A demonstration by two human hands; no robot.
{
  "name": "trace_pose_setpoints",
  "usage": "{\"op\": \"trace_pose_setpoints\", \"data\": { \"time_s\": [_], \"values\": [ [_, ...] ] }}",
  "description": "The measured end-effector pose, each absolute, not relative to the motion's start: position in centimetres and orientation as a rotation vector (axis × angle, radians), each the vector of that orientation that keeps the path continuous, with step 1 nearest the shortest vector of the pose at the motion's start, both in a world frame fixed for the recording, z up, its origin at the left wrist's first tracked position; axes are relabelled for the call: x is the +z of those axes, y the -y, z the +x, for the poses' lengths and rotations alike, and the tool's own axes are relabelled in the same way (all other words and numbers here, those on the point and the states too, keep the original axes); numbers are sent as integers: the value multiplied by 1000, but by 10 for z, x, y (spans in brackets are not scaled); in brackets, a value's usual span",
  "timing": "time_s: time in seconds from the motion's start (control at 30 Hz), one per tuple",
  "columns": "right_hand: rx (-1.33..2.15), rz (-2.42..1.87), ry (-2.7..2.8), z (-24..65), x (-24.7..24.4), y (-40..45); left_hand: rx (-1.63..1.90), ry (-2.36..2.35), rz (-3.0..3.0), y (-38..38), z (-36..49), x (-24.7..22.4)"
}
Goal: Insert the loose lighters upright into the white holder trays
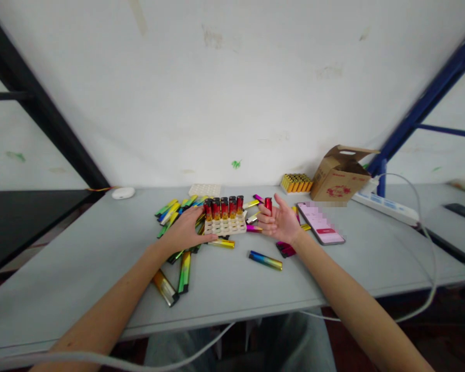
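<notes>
My left hand [188,229] grips the left end of a white slotted tray [225,227], fingers and thumb closed on its edge. Upright red-and-yellow lighters [225,208] with dark tops fill the tray's back rows, while its front slots show bare. To the right of the tray, my right hand [281,221] is turned palm up, its fingers curled round a red lighter [268,204] whose upper end sticks up. Green, yellow and blue lighters [184,273] lie loose around my left hand. A blue-and-gold lighter [266,260] rests in front of my right hand.
Behind, against the wall, stand a second white tray [204,190], a tray of orange lighters [296,183] and an open cardboard box [339,178]. A phone [321,223] lies right of my right hand. A power strip [389,207] with a white cable and a white case [123,193] flank them.
</notes>
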State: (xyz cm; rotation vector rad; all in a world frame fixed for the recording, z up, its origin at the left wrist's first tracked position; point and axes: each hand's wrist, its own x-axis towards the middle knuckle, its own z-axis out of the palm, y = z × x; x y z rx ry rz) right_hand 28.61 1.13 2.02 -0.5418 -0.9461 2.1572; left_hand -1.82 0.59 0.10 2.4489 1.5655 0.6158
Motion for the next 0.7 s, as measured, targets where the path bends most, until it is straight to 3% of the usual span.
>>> {"op": "trace_pose_setpoints", "data": {
  "time_s": [0.7],
  "values": [
    [1902, -803, 952, 269, 17, -13, 597, -1570, 2478, -7, -20, -2]
  ]
}}
